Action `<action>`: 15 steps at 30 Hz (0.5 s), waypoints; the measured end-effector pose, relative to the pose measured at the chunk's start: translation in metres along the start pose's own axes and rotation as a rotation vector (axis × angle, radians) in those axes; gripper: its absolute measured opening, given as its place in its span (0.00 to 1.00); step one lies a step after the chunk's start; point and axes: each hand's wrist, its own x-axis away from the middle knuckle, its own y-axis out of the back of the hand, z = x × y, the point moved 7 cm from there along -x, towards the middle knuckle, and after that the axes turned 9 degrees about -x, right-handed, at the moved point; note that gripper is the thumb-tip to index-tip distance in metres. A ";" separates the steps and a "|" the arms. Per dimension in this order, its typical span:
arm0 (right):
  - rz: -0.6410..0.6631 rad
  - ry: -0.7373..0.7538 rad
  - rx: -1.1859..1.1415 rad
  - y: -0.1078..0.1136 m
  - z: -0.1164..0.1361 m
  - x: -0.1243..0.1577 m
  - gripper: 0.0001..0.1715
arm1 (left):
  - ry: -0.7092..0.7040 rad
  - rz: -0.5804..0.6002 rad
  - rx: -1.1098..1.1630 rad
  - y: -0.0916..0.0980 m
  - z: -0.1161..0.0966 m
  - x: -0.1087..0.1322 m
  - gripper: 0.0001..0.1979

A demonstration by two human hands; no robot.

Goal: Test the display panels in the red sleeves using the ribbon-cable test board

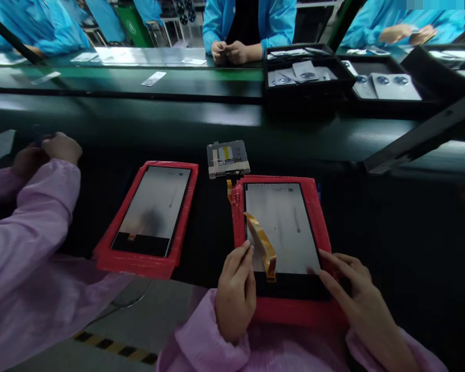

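Note:
In front of me a display panel (284, 232) with a silvery back and a black lower strip lies in a red tape-wrapped tray (323, 217). An orange flex cable (264, 244) curls up from the strip. My left hand (237, 294) is closed at the panel's left edge, fingertips pinched together beside the cable. At the lower right edge, my right hand (356, 292) grips the panel between thumb and fingers. Beyond the tray lies a grey part with a circuit board (228, 159). A smaller orange flex strip (229, 191) shows at the tray's upper left corner.
To the left, a second red tray (184, 217) holds a similar panel (155, 206). A co-worker's pink sleeve (48, 206) and hand (64, 147) are further left. Black boxes (310, 95) of pale parts stand beyond the conveyor (158, 113); a metal bar (422, 134) slants in at right.

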 end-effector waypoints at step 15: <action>0.032 0.083 -0.161 0.009 0.086 0.004 0.20 | -0.041 0.194 0.209 -0.001 0.018 -0.005 0.23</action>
